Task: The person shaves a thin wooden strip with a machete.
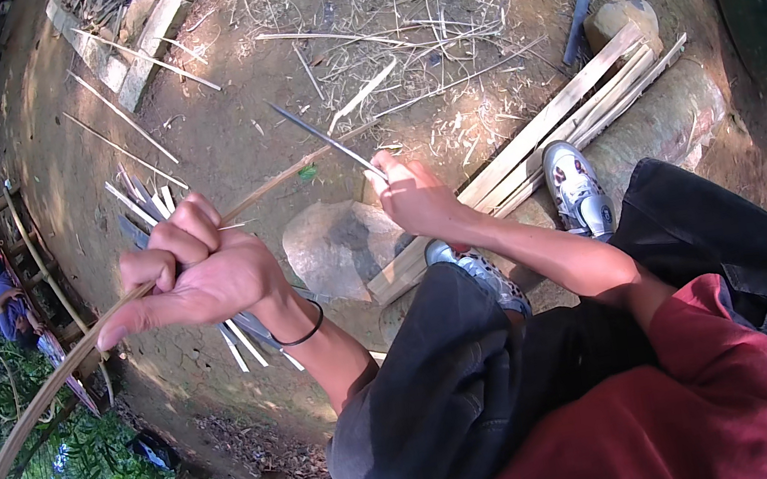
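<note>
A long, thin strip of split wood or bamboo (38, 407) runs from the lower left up across the middle. My left hand (211, 268) is closed around it, with the thumb lying along the strip. In my right hand (419, 198) is a knife (321, 132), its narrow dark blade pointing up and to the left. The blade crosses the strip's far part near its end; whether the two touch I cannot tell. Below them a flat-topped stone (334, 248) lies on the ground. The knife's handle is hidden inside my fingers.
Split wooden pieces (574, 106) lean on a thick log (663, 120) by my shoes. Thin strips (156, 201) lie behind my left hand. Shavings (427, 14) cover the far ground. A rounded rock (621, 19) sits at right. Another person (12, 307) is at far left.
</note>
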Demonstrator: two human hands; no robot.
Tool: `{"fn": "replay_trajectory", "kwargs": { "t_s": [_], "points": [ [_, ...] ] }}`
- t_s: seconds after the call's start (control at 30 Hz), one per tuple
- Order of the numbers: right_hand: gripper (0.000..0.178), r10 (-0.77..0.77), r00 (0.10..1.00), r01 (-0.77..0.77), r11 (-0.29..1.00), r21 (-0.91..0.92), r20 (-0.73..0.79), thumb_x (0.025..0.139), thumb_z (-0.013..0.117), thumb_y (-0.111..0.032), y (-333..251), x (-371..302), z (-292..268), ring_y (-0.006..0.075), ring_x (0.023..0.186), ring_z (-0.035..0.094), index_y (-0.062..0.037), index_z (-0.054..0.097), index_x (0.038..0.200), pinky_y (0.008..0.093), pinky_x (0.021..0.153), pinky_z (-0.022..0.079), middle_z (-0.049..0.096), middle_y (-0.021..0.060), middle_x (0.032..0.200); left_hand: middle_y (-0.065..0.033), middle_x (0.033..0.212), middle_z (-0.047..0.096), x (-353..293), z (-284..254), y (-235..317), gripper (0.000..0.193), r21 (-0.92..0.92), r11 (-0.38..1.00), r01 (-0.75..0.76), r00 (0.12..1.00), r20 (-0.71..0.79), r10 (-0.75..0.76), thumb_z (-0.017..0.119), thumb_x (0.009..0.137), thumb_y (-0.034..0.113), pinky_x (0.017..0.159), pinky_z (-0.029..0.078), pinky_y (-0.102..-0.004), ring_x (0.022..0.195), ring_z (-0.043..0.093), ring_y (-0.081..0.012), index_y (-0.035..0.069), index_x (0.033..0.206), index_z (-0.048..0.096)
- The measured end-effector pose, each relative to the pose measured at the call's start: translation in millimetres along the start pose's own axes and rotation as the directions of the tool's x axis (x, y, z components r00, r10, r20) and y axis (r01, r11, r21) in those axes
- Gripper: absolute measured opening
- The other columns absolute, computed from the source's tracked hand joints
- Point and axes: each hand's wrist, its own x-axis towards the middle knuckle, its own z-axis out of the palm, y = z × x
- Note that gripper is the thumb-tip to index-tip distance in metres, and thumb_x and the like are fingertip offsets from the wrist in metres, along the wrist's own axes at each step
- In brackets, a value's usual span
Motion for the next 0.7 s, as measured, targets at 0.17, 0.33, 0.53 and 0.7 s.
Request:
{"fn": "replay_trajectory", "kwargs": {
  "t_s": [0.17,0.33,0.53,0.7],
  "points": [
    [0.020,-0.153,0.982,0.173,0.964,-0.203,0.111,0.095,0.048,-0.019,-8,-13,14,0.0409,0.063,0.063,0.0012,0.048,0.099,0.0521,0.060,0.050,0.062,0.0230,0.069,0.0037,0.046,0.012,6,-9,1,0.059,-0.025,0.999,-0.041,0.992,-0.122,0.038,0.020,0.092,0.069,0.041,0.008,-0.0250,0.043,0.005,-0.0081,0.017,0.065,0.017],
    [0.024,0.062,0.998,-0.052,0.881,-0.470,0.006,0.094,0.045,-0.018,88,27,21,0.0391,0.070,0.064,0.0035,0.050,0.103,0.0518,0.066,0.049,0.063,0.0241,0.073,0.0037,0.047,0.011,6,5,1,0.058,0.102,0.995,-0.019,0.997,-0.072,0.026,0.018,0.093,0.068,0.040,0.009,-0.0258,0.043,0.006,-0.0086,0.017,0.066,0.016],
    [0.030,0.153,0.969,-0.154,0.988,-0.009,0.193,0.095,0.044,-0.021,68,38,13,0.0382,0.061,0.062,0.0035,0.058,0.084,0.0482,0.055,0.045,0.061,0.0236,0.064,0.0036,0.046,0.010,10,-5,-1,0.059,0.110,0.994,-0.013,0.994,-0.103,0.024,0.017,0.091,0.071,0.041,0.008,-0.0263,0.044,0.005,-0.0093,0.018,0.065,0.014],
    [0.024,-0.159,0.987,0.157,0.986,-0.052,-0.026,0.093,0.046,-0.018,17,0,3,0.0383,0.058,0.060,0.0024,0.054,0.083,0.0476,0.056,0.046,0.058,0.0219,0.060,0.0043,0.048,0.009,1,-2,0,0.059,0.114,0.993,-0.022,0.991,-0.131,0.037,0.020,0.092,0.070,0.041,0.008,-0.0258,0.044,0.005,-0.0090,0.018,0.065,0.015]
  ]
}}
